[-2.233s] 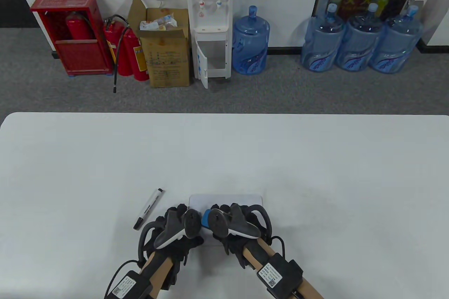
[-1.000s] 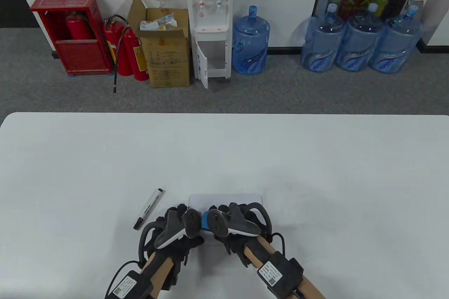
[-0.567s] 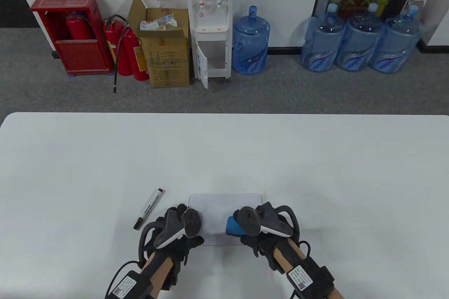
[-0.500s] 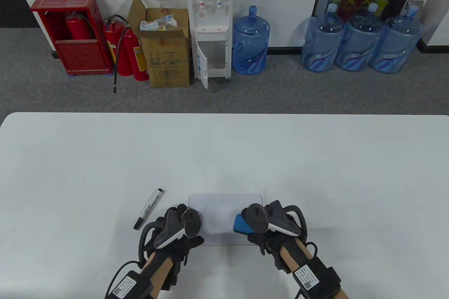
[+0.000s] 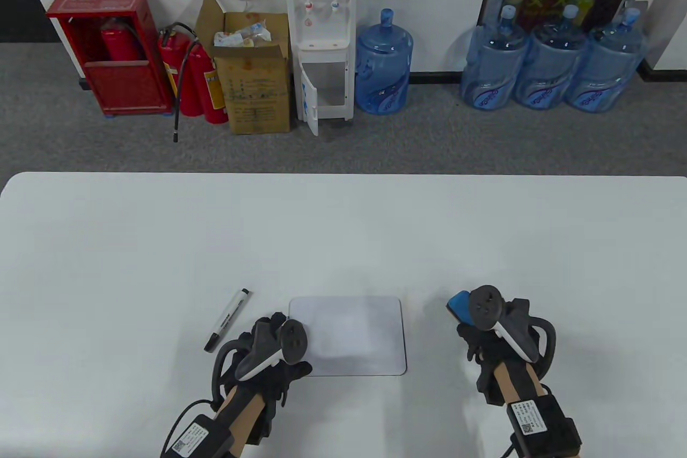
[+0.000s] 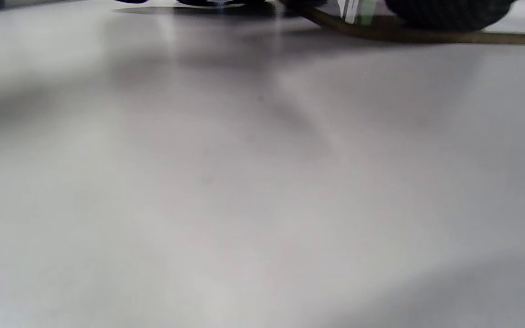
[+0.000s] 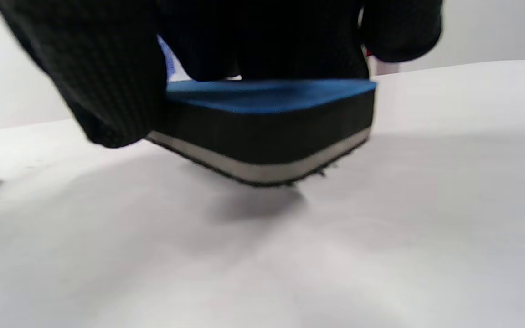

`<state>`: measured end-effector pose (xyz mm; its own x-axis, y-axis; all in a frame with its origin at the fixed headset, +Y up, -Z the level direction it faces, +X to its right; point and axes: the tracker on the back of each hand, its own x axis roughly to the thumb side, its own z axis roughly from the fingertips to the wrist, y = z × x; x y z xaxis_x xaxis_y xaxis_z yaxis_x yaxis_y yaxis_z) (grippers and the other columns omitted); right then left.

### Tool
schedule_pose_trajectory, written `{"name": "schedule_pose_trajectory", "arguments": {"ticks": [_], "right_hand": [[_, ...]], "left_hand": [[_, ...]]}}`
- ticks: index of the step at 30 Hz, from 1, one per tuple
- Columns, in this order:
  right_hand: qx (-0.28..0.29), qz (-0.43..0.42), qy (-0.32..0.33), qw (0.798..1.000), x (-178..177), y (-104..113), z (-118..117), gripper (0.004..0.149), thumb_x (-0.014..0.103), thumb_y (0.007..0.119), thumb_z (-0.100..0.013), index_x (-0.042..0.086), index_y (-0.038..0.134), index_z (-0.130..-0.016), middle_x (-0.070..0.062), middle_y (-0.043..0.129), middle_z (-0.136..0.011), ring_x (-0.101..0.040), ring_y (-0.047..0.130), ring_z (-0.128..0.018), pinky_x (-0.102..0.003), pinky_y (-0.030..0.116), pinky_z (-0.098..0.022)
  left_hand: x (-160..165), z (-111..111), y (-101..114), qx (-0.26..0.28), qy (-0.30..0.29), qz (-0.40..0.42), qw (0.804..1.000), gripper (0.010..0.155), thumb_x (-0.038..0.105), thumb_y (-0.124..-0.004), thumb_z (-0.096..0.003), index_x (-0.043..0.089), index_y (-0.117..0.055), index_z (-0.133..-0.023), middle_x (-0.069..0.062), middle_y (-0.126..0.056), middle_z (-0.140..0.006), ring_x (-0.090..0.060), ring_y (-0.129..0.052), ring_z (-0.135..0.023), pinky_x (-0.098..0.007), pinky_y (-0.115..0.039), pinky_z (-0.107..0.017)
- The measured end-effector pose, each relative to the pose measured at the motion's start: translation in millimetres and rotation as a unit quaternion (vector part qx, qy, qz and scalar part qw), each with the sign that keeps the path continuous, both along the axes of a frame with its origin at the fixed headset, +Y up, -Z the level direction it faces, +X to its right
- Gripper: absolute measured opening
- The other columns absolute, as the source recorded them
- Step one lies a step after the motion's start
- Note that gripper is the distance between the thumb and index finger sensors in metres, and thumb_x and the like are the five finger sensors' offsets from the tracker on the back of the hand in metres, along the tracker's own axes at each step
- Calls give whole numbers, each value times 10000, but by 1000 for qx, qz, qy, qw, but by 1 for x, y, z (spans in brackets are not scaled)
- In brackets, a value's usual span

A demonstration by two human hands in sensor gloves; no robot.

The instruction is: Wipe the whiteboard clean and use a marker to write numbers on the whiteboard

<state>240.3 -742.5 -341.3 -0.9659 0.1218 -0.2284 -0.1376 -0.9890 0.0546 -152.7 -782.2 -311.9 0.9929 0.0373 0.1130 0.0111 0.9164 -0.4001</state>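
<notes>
A small blank whiteboard (image 5: pixel 354 332) lies flat near the table's front edge. My left hand (image 5: pixel 270 333) rests against its left edge, fingers mostly hidden under the tracker; only a dark fingertip (image 6: pixel 445 11) shows in the left wrist view. A black-and-white marker (image 5: pixel 227 319) lies capped on the table just left of that hand, untouched. My right hand (image 5: pixel 475 334) is off the board, to its right, and grips a blue eraser (image 5: pixel 459 303). In the right wrist view the eraser (image 7: pixel 267 123) hangs tilted, felt side down, slightly above the table, with gloved fingers (image 7: pixel 107 77) around it.
The white table (image 5: pixel 343 232) stretches far beyond the board. On the floor past its far edge stand a water dispenser (image 5: pixel 321 34), a cardboard box (image 5: pixel 256 87), fire extinguishers (image 5: pixel 196 77) and several blue water jugs (image 5: pixel 547 66).
My right hand has carried the eraser off the whiteboard, out to the right, to just above the bare table. The left hand, the board and the marker have stayed put.
</notes>
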Motion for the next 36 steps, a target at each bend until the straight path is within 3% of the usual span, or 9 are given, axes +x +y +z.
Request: {"name": "schedule_pose_trajectory", "arguments": {"ticks": [8, 15, 22, 26, 30, 36], "right_hand": [[-23, 12, -25, 999, 13, -19, 0, 727, 467, 908, -374, 205, 695, -1019, -120, 718, -989, -351, 844, -785, -596, 611, -639], [-10, 24, -17, 1000, 7, -11, 1, 760, 507, 880, -374, 213, 659, -1039, -108, 640, -1043, -365, 788, -859, -605, 585, -656], [60, -25, 99, 993, -35, 12, 22, 746, 523, 854, -384, 201, 671, -1031, -120, 633, -1040, -367, 774, -874, -605, 604, -635], [71, -45, 141, 987, -57, 9, 35, 735, 525, 847, -390, 202, 680, -1029, -118, 644, -1037, -365, 777, -876, -607, 608, -632], [88, -13, 168, 982, -67, 1, 44, 719, 519, 838, -396, 196, 695, -1022, -127, 656, -1029, -373, 780, -869, -611, 607, -627], [90, -32, 177, 980, -70, 1, 46, 711, 520, 828, -401, 201, 693, -1022, -123, 655, -1030, -370, 781, -870, -609, 608, -629]], "left_hand": [[0, 0, 0, 0, 0, -1, 1000, 791, 598, -628, -407, 357, -358, -1111, -49, -259, -1255, -413, -343, -1159, -664, -393, -810], [0, 0, 0, 0, 0, -1, 1000, 790, 598, -627, -408, 357, -357, -1110, -49, -258, -1254, -413, -343, -1159, -663, -392, -811], [0, 0, 0, -2, -1, -2, 1000, 793, 599, -628, -409, 354, -355, -1112, -50, -258, -1255, -412, -345, -1159, -663, -392, -811], [0, 0, 0, -1, -1, -1, 1000, 793, 600, -626, -409, 356, -353, -1113, -48, -254, -1255, -412, -339, -1160, -663, -392, -810], [0, -1, 1, -4, -1, -4, 1000, 794, 602, -629, -411, 356, -353, -1113, -46, -255, -1256, -411, -343, -1161, -661, -391, -812], [0, -2, 1, -8, -2, -5, 1000, 801, 616, -640, -415, 356, -357, -1118, -44, -268, -1257, -408, -350, -1162, -655, -388, -814]]}}
